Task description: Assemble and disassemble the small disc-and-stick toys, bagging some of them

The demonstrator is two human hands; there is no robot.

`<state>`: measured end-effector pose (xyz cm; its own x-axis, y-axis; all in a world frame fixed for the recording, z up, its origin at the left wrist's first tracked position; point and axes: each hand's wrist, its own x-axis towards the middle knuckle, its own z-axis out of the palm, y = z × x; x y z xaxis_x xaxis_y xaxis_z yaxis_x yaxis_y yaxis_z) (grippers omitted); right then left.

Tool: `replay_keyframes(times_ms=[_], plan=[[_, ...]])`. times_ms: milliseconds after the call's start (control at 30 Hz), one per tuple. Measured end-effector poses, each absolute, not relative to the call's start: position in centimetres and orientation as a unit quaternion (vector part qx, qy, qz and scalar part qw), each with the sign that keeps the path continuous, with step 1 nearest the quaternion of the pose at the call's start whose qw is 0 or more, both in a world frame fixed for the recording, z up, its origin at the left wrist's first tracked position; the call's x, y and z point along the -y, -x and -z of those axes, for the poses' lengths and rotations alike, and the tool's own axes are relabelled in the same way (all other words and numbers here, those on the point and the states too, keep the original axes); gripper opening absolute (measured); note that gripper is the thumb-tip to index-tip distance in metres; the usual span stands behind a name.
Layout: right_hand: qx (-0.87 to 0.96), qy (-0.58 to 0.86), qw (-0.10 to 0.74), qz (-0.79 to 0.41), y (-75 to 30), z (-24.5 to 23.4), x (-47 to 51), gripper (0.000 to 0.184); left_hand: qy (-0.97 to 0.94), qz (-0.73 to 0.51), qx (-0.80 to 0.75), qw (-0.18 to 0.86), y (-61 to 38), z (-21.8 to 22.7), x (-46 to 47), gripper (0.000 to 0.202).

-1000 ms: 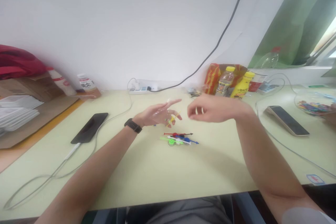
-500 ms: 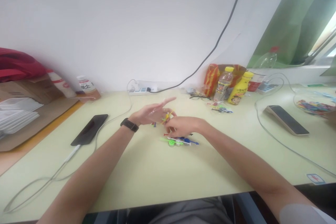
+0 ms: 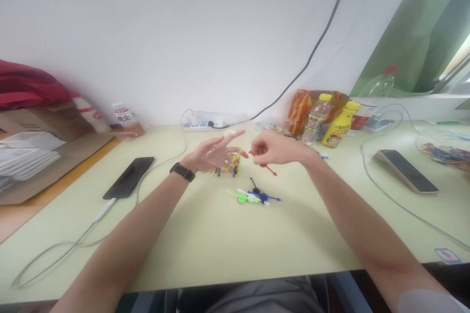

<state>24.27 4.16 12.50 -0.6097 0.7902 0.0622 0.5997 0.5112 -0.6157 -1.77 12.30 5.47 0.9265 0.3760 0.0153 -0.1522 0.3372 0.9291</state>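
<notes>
My left hand [image 3: 211,154] is around a clear plastic bag [image 3: 229,133], its thumb and a finger held apart at the bag's mouth. Yellow, red, green and blue plastic pieces [image 3: 231,166] show at the bag, partly hidden by the fingers. Close by on the right, my right hand [image 3: 273,148] is closed on a red arrow spinner [image 3: 270,169]; its pointed end sticks out below the fingers. On the desk under both hands lies a small group of arrow spinners: a black one [image 3: 256,190], a blue one [image 3: 265,197], a white one and a light green one [image 3: 242,198].
Behind my right hand stand a clear bottle [image 3: 316,117] and a yellow bottle [image 3: 340,126]. A phone [image 3: 128,177] with a charging cable lies left. At right are another phone-like device [image 3: 407,170] on a stand and a clear bag of colourful pieces [image 3: 446,151].
My right hand has risen from the spinner group and moved right, carrying the red arrow spinner. The left hand stays almost in place, with more of the coloured pieces at the bag showing.
</notes>
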Motion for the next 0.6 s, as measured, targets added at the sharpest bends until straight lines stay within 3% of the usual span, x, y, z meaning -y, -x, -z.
replay_keyframes(times_ms=[300, 600], plan=[[0.742, 0.449, 0.419, -0.268, -29.6, -15.5, -3.8, 0.005, -0.59, -0.119, -0.107, 0.791, 0.8, -5.8, -11.3, 0.083], [0.75, 0.437, 0.424, -0.26, -29.6, -15.2, -4.3, 0.009, -0.619, -0.103, -0.093, 0.773, 0.3, -5.6, -10.9, 0.088]])
